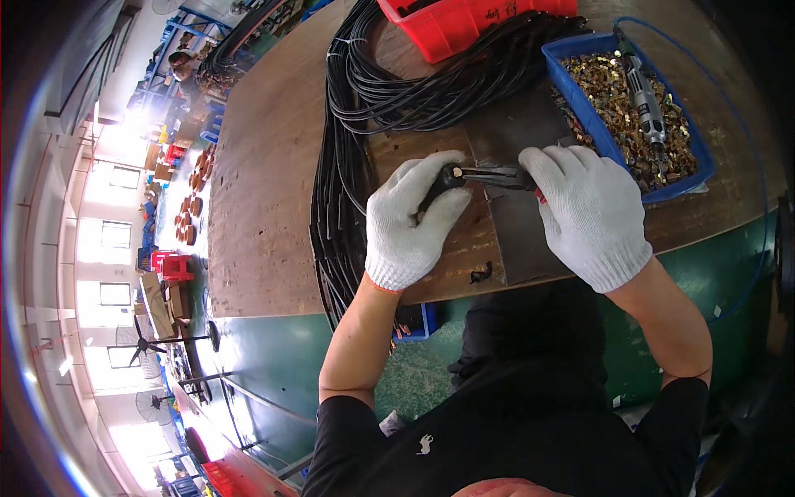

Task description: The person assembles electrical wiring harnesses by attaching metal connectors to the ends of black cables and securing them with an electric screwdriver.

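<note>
My left hand [414, 219], in a white knitted glove, is closed around a short, thick black piece [436, 189] with a pale, brass-coloured end, thumb on the near side and fingers curled over the far side. My right hand [590, 211], gloved the same way, is wrapped around the handles of a pair of dark metal pliers [507, 177], a bit of red showing by my fingers. The pliers point left, their narrow tips right at the pale end of the black piece; I cannot tell whether they bite on it. Both hands are above the near part of a worn brown wooden table [265, 182], with a dark flat sheet [517, 236] lying on it below and between them. A small crumpled black scrap [481, 272] lies near the table's front edge. To the left and beyond my left hand runs a big looped bundle of black cables [341, 190], its lower ends hanging over the edge. At the far side sits a red plastic bin [447, 33]. Beyond my right hand, a blue plastic tray [584, 120] holds many small brass-coloured pieces [609, 91], with a grey cylindrical power tool [646, 99] lying across them.
</note>
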